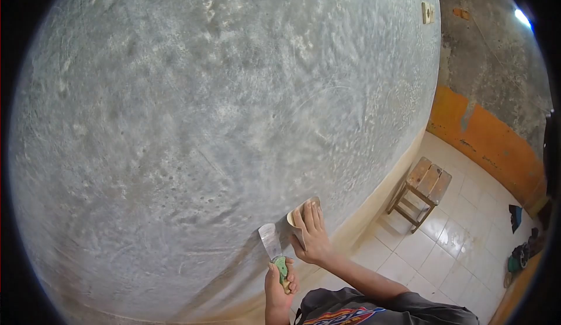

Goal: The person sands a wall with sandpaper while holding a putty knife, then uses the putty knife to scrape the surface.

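My left hand (281, 283) is closed around the green handle of a putty knife (270, 242), its metal blade pointing up close to the grey wall (234, 120). To the right of the blade, my right hand (312, 234) presses a sheet of sandpaper (295, 223) against the wall, fingers together over it. The sheet's edges curl up beside my fingers. Pale blotches, small pits and scratches mark the wall surface.
A wooden stool (429, 180) stands on the white tiled floor (461, 237) at the right. An orange-and-grey wall (497, 141) rises behind it. Dark items (520, 255) lie at the far right edge. A socket (428, 12) sits high on the wall.
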`<state>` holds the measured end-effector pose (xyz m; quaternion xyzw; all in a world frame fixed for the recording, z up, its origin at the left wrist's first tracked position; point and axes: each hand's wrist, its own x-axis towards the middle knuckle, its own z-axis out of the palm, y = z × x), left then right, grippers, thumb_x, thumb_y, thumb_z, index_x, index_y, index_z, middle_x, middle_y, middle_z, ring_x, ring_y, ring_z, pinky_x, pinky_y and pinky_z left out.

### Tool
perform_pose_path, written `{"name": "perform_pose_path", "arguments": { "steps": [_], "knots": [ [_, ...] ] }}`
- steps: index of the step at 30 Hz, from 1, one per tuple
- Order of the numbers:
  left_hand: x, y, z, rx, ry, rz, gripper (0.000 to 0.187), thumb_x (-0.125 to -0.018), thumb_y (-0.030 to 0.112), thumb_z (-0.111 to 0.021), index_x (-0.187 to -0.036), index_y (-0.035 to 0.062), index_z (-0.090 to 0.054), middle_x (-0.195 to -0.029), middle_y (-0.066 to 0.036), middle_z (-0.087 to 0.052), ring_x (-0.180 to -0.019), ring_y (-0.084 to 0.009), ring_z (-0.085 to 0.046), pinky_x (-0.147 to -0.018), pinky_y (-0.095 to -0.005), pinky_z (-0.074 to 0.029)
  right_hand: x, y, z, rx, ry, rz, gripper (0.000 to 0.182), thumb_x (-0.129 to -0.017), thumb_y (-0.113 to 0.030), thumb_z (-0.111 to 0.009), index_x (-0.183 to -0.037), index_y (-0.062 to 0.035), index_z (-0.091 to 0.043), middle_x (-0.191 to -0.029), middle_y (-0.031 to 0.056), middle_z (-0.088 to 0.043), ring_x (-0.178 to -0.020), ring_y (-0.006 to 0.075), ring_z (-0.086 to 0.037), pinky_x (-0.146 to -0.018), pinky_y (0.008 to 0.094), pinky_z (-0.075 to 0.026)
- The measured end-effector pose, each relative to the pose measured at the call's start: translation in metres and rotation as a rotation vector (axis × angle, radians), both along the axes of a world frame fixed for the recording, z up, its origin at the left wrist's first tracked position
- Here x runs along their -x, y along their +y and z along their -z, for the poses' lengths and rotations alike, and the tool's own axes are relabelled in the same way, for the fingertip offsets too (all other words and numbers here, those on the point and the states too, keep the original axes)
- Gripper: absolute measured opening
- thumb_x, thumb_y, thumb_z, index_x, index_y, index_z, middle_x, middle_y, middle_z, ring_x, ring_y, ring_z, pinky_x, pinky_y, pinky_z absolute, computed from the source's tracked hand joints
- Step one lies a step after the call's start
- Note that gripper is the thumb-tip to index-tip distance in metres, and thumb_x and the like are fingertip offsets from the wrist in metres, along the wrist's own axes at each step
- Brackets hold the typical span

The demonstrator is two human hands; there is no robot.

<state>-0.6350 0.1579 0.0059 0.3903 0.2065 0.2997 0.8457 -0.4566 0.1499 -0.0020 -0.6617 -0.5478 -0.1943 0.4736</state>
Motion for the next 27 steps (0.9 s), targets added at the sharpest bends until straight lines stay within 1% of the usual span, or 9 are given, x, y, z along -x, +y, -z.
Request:
{"name": "perform_pose_path", "arguments": {
  "steps": [2, 6, 11, 14, 17, 19, 23, 25, 27],
  "knots": [
    [-0.001, 0.001, -0.001, 0.024, 0.009, 0.012, 0.056, -0.095, 0.054, -0.042, -0.109, 0.0003, -0.051, -0.067, -0.001, -0.043, -0.048, -0.0097, -0.039, -0.042, -0.0241, -0.031, 0.000, -0.004, -0.014, -0.010, 0.016, 0.023, 0.070, -0.086, -0.023, -0.060, -0.143, 0.0028, -0.029, -0.147, 0.0342, -0.020, -0.137, 0.0522, -0.017, -0.107, 0.0621, -0.018],
    [0.002, 0.004, -0.004, 0.012, -0.007, 0.063, 0.058, -0.094, 0.055, -0.044, -0.109, -0.0001, -0.051, -0.067, -0.001, -0.044, -0.048, -0.0098, -0.039, -0.043, -0.0241, -0.030, -0.024, -0.004, -0.093, -0.089, 0.030, 0.103, 0.069, -0.087, -0.022, -0.059, -0.144, 0.0005, -0.028, -0.149, 0.0318, -0.019, -0.138, 0.0489, -0.017, -0.109, 0.0596, -0.018],
    [0.004, 0.012, 0.000, 0.005, 0.045, 0.055, 0.059, -0.093, 0.056, -0.046, -0.110, -0.0006, -0.051, -0.066, -0.002, -0.044, -0.048, -0.0102, -0.039, -0.043, -0.0242, -0.030, -0.002, 0.000, -0.032, -0.055, 0.089, 0.083, 0.068, -0.087, -0.020, -0.057, -0.145, -0.0004, -0.028, -0.149, 0.0331, -0.018, -0.139, 0.0497, -0.016, -0.108, 0.0602, -0.017],
    [0.004, 0.013, -0.001, 0.032, 0.047, 0.069, 0.058, -0.093, 0.055, -0.048, -0.110, -0.0007, -0.052, -0.066, -0.002, -0.044, -0.048, -0.0102, -0.039, -0.042, -0.0244, -0.030, -0.013, -0.002, -0.047, -0.069, 0.049, 0.098, 0.066, -0.089, -0.021, -0.054, -0.145, -0.0007, -0.027, -0.148, 0.0341, -0.018, -0.138, 0.0503, -0.015, -0.108, 0.0608, -0.015],
    [0.001, 0.017, 0.002, 0.021, 0.033, 0.111, 0.056, -0.093, 0.054, -0.047, -0.108, 0.0003, -0.052, -0.065, -0.001, -0.044, -0.047, -0.0103, -0.039, -0.042, -0.0245, -0.030, -0.040, -0.003, -0.103, -0.157, 0.063, 0.115, 0.067, -0.089, -0.021, -0.053, -0.146, -0.0014, -0.024, -0.148, 0.0348, -0.016, -0.139, 0.0496, -0.014, -0.109, 0.0615, -0.014],
    [0.001, 0.018, 0.003, 0.042, 0.029, 0.121, 0.055, -0.093, 0.054, -0.046, -0.107, 0.0011, -0.052, -0.064, -0.001, -0.044, -0.047, -0.0104, -0.039, -0.042, -0.0243, -0.029, -0.044, 0.005, -0.091, -0.194, 0.100, 0.099, 0.070, -0.089, -0.022, -0.054, -0.147, -0.0025, -0.021, -0.148, 0.0356, -0.014, -0.138, 0.0516, -0.012, -0.109, 0.0623, -0.011],
    [-0.008, 0.021, 0.005, 0.077, -0.014, 0.131, 0.052, -0.094, 0.054, -0.044, -0.103, 0.0029, -0.052, -0.063, -0.001, -0.045, -0.047, -0.0106, -0.039, -0.042, -0.0241, -0.029, -0.015, 0.025, 0.028, -0.172, 0.126, 0.144, 0.073, -0.087, -0.025, -0.057, -0.147, -0.0021, -0.021, -0.149, 0.0358, -0.008, -0.137, 0.0566, -0.006, -0.109, 0.0643, -0.008],
    [-0.017, 0.022, 0.005, 0.058, -0.005, 0.116, 0.052, -0.095, 0.053, -0.041, -0.102, 0.0028, -0.052, -0.062, -0.002, -0.045, -0.046, -0.0116, -0.039, -0.041, -0.0247, -0.029, -0.019, 0.017, 0.022, -0.115, 0.223, 0.068, 0.073, -0.087, -0.024, -0.057, -0.147, -0.0018, -0.021, -0.149, 0.0377, -0.006, -0.136, 0.0584, -0.004, -0.108, 0.0660, -0.008],
    [-0.025, 0.017, 0.003, 0.052, 0.022, 0.096, 0.052, -0.097, 0.052, -0.037, -0.101, 0.0027, -0.053, -0.061, -0.003, -0.045, -0.045, -0.0127, -0.039, -0.039, -0.0254, -0.029, -0.053, 0.016, -0.003, -0.217, 0.103, 0.119, 0.073, -0.086, -0.021, -0.056, -0.147, -0.0011, -0.020, -0.146, 0.0419, -0.006, -0.134, 0.0615, -0.004, -0.107, 0.0675, -0.008]
  ]
}}
